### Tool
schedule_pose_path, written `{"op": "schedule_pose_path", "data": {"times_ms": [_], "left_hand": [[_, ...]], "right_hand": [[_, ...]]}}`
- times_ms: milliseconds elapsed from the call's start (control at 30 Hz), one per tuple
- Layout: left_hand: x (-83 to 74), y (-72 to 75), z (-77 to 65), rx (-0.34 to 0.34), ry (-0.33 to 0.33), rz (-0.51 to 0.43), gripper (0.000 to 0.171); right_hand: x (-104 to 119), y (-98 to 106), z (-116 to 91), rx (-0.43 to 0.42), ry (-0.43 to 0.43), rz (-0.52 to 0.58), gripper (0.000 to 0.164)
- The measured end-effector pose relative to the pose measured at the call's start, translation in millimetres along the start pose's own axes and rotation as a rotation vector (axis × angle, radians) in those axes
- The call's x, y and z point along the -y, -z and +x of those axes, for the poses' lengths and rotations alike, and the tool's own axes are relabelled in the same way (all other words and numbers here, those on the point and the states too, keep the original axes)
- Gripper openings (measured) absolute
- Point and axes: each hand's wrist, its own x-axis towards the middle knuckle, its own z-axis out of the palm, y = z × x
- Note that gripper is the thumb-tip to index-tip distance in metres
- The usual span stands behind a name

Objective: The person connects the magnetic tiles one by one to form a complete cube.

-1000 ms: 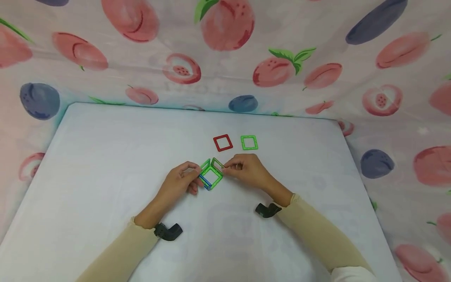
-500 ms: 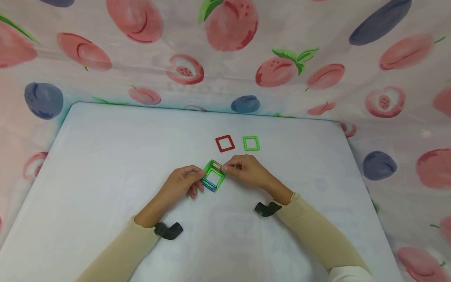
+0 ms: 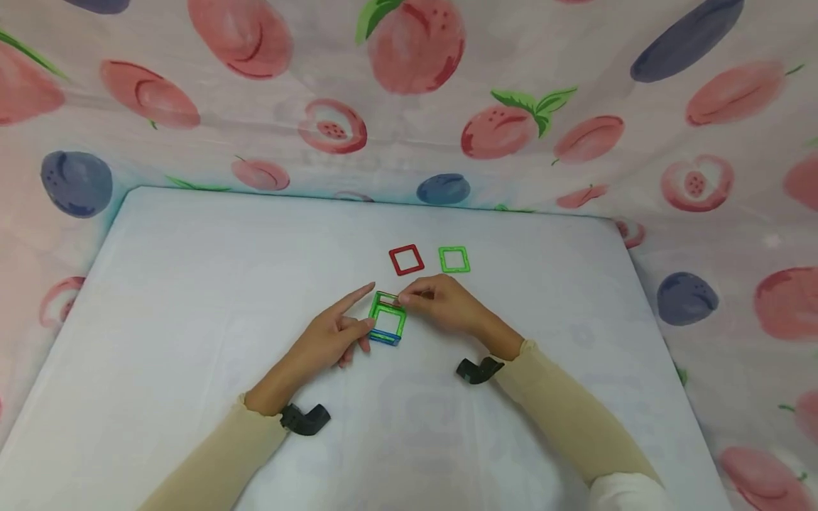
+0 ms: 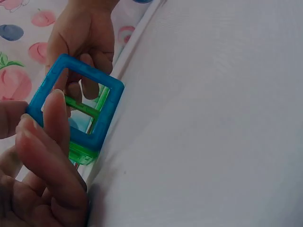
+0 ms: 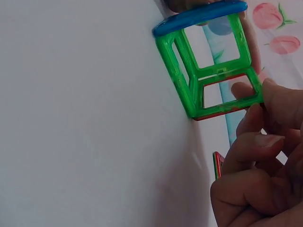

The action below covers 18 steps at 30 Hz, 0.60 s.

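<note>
Square magnetic tiles form a small open box between my hands. Its blue tile stands on the side nearest me. Green tiles make up other sides, and a tile with red along its edge joins them at the far side. My left hand holds the box's left side with thumb and lower fingers, its index finger stretched out past the far corner. My right hand pinches the red-edged tile between thumb and index finger at the far right corner. Part of that tile hides behind those fingertips.
A red square tile and a light green square tile lie flat beyond the hands on the white table. Fruit-print cloth hangs behind the table and along its sides.
The gap between the far tile and the left green tile has closed. The box has turned so its blue side faces me more squarely. My left index finger has straightened away from it.
</note>
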Motion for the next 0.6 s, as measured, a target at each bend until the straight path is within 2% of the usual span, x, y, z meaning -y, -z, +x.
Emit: {"op": "schedule_pose_path", "data": {"times_ms": [100, 267, 433, 500, 600], "left_hand": [[-0.9, 0.7, -1.3, 0.013, -0.014, 0.033, 0.061], [-1.2, -1.1, -2.9, 0.011, 0.017, 0.039, 0.062], [-1.8, -3.9, -2.8, 0.003, 0.018, 0.044, 0.063], [-2.6, -4.2, -2.5, -0.001, 0.013, 0.046, 0.063], [-3.6, -3.9, -1.9, -0.005, 0.008, 0.047, 0.063]], "right_hand": [[-1, 2, 7, 0.025, 0.022, -0.003, 0.021], [-5, 6, 14, 0.068, 0.018, 0.006, 0.02], [-8, 11, 15, 0.081, 0.012, 0.026, 0.021], [-8, 15, 14, 0.043, -0.001, 0.02, 0.024], [-13, 27, 15, -0.098, -0.036, -0.014, 0.029]]}}
